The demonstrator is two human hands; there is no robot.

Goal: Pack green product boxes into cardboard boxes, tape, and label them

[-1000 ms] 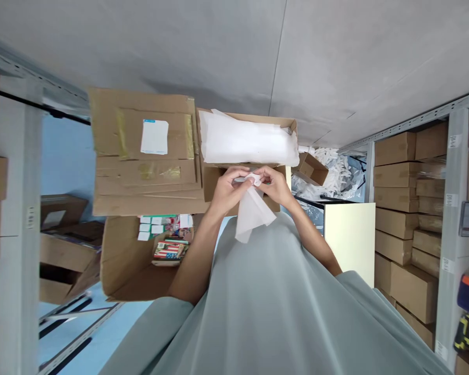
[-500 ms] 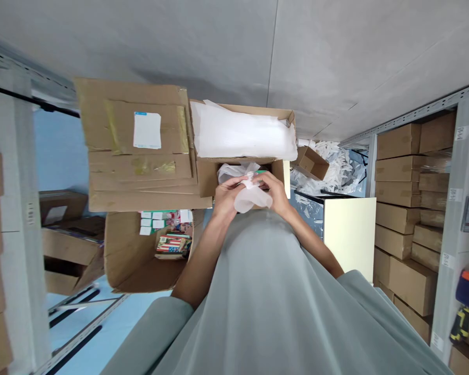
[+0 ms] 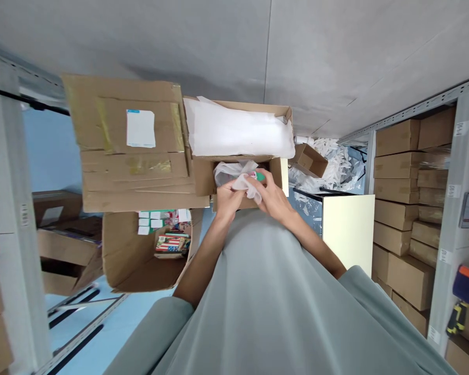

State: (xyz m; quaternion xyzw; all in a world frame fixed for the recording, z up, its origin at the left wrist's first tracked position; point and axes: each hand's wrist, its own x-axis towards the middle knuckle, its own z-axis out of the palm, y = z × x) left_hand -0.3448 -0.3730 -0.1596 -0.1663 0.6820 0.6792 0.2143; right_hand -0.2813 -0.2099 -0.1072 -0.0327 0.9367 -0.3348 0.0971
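Over an open cardboard box (image 3: pixel 205 177), both hands work on one piece of thin white foam wrap (image 3: pixel 234 171). My left hand (image 3: pixel 229 200) pinches the wrap from the left. On the right, my right hand (image 3: pixel 272 197) has its fingers curled over the wrap's gathered end. A green item (image 3: pixel 260 176) shows beside the right fingers, partly hidden by wrap and hand, so its kind is unclear. Directly behind lies a stack of white foam sheets (image 3: pixel 238 127) in a long carton.
Flattened cardboard (image 3: pixel 113 177) lies to the left. Below it an open carton (image 3: pixel 128 260) holds small boxes and books. At right are a cream panel (image 3: pixel 347 234), a small box (image 3: pixel 310 160), white scraps (image 3: pixel 336 161) and shelved cartons (image 3: pixel 394 208).
The wrap's loose flap, spread out toward me before, is now folded in smaller. My right hand has turned over it, and more of the green item shows.
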